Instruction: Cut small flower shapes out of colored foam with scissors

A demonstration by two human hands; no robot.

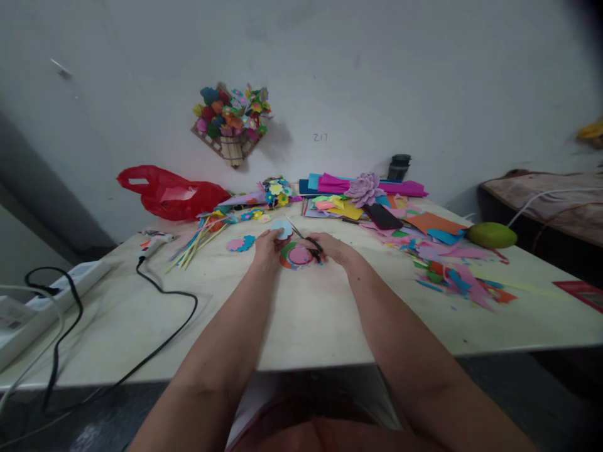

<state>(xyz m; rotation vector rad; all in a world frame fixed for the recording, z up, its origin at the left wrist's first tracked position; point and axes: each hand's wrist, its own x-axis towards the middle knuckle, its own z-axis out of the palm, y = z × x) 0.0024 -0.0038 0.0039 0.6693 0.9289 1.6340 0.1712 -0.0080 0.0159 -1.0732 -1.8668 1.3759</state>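
Observation:
Between the fingers of my left hand (268,243) is a light blue paper flower shape (282,228) with a scalloped edge. My right hand (326,246) grips black-handled scissors (315,245), whose blades point up and left toward the blue paper. Just below both hands, a small pile of round paper cutouts (298,255) in pink, green and orange lies on the table. Left of my left hand rest pink and blue scalloped paper flowers (240,243). Whether the blades touch the paper is too small to tell.
A glue gun (155,243) with a black cord and a power strip (56,301) lie at the left. Behind are a red plastic bag (179,198) and paper strips (198,238). To the right are a dark phone (383,216), paper scraps (456,276) and a green oval object (492,235).

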